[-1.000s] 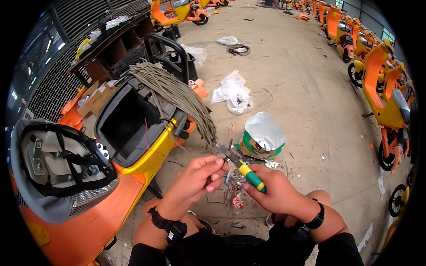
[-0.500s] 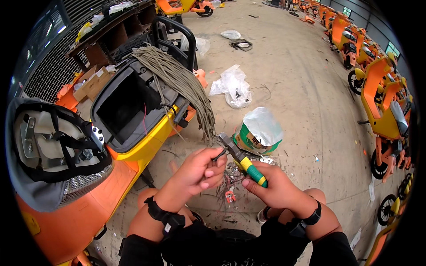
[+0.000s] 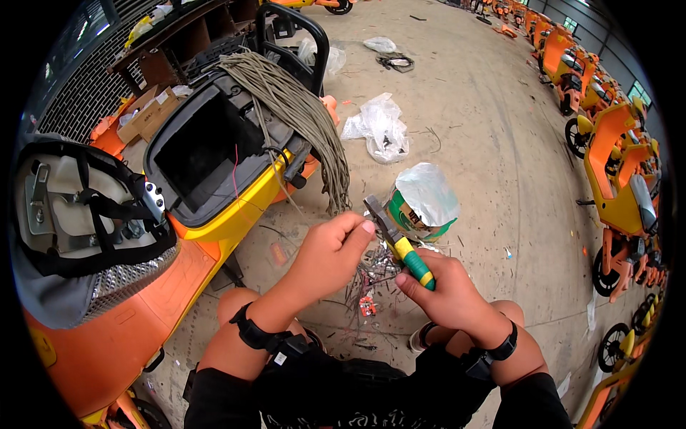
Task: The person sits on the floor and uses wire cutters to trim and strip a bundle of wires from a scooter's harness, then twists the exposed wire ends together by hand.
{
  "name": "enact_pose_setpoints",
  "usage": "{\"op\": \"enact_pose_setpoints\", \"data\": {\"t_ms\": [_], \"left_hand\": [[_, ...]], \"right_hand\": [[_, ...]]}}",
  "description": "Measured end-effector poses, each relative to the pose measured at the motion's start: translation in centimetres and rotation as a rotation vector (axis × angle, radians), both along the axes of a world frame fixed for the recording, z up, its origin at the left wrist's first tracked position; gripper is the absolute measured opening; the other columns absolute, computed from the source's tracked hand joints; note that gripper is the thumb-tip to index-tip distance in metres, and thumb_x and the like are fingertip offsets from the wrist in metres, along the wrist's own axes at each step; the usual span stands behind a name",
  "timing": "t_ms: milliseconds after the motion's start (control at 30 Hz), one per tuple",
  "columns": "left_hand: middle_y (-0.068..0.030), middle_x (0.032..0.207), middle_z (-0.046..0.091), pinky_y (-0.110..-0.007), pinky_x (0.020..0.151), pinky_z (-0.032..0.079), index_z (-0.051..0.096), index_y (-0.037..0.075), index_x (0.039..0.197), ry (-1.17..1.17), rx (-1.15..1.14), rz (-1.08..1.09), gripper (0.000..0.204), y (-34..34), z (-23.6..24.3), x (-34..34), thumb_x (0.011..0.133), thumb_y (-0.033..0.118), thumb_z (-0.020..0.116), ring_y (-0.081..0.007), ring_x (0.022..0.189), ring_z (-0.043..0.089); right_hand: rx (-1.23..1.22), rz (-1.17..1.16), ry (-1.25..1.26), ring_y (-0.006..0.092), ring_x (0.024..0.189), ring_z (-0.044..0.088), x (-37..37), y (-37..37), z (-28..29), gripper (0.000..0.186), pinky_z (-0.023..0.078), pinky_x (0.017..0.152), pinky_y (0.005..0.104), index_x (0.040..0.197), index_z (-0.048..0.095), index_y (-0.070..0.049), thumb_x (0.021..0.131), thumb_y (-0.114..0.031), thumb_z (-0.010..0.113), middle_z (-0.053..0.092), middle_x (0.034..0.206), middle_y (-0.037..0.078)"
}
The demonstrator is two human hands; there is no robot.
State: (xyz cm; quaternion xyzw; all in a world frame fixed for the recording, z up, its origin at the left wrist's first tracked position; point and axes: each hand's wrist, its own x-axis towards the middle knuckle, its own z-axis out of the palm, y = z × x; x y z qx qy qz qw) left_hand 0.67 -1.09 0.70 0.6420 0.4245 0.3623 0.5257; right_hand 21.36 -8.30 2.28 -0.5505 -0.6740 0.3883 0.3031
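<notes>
Pliers [image 3: 400, 243] with green-yellow handles sit clenched in right hand [image 3: 446, 297]; left hand [image 3: 332, 250] pinches wire at their jaws, above floor scraps [image 3: 371, 275]. Judgement: hold wire taut, squeeze squarely.

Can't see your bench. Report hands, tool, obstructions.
Right hand grips green-yellow pliers. Left hand pinches at the tip. Wire bundle hangs beside; scraps beneath.

Two hands [image 3: 329, 250], one pair of pliers [image 3: 397, 243], one cable bundle [image 3: 300, 114], one tin [image 3: 418, 214]
</notes>
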Motion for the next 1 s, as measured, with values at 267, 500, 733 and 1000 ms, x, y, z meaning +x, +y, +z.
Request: {"op": "enact_pose_setpoints", "data": {"t_ms": [267, 500, 733, 1000], "left_hand": [[0.0058, 0.055, 0.034, -0.025, 0.046, 0.028, 0.053, 0.006, 0.082, -0.829, -1.025, -0.352, 0.030, 1.3, -0.1, -2.0, 0.103, 0.026, 0.045, -0.0061, 0.042, 0.030], [0.0026, 0.059, 0.038, -0.026, 0.049, 0.031, 0.053, 0.005, 0.082, -0.539, -0.675, -0.170, 0.031, 0.9, 1.1, -0.7, 0.103, 0.026, 0.045, -0.0103, 0.048, 0.039], [0.0019, 0.062, 0.045, -0.024, 0.051, 0.037, 0.058, 0.003, 0.088, -0.220, -0.301, -0.056, 0.028, 0.7, 0.3, -0.5, 0.102, 0.026, 0.052, -0.0087, 0.054, 0.045], [0.0010, 0.065, 0.050, -0.025, 0.052, 0.039, 0.062, 0.000, 0.095, -0.099, -0.139, -0.035, 0.029, 0.3, 0.0, 0.2, 0.103, 0.027, 0.053, -0.0080, 0.056, 0.046]], "right_hand": [[0.055, 0.053, 0.029, 0.0382, 0.093, 0.065, 0.0, 0.3, -0.9, 0.028, 0.052, 0.082, 0.0398, 0.097, 0.066, 0.005, 0.089, -0.021, 0.072, 0.067, 0.112, 0.020], [-0.042, 0.067, 0.098, 0.0323, 0.086, 0.063, 0.0, 0.6, -0.4, 0.022, 0.051, 0.080, 0.0366, 0.096, 0.066, 0.003, 0.090, -0.017, 0.071, 0.065, 0.098, 0.016], [-0.106, 0.068, 0.230, 0.0301, 0.090, 0.062, 0.0, 0.3, -0.9, 0.019, 0.050, 0.083, 0.0358, 0.098, 0.066, 0.001, 0.090, -0.015, 0.070, 0.062, 0.101, 0.014], [-0.054, 0.042, 0.124, 0.0211, 0.087, 0.063, 0.3, 0.3, -1.0, 0.021, 0.050, 0.079, 0.0327, 0.105, 0.067, 0.000, 0.092, -0.017, 0.069, 0.066, 0.105, 0.011]]}}
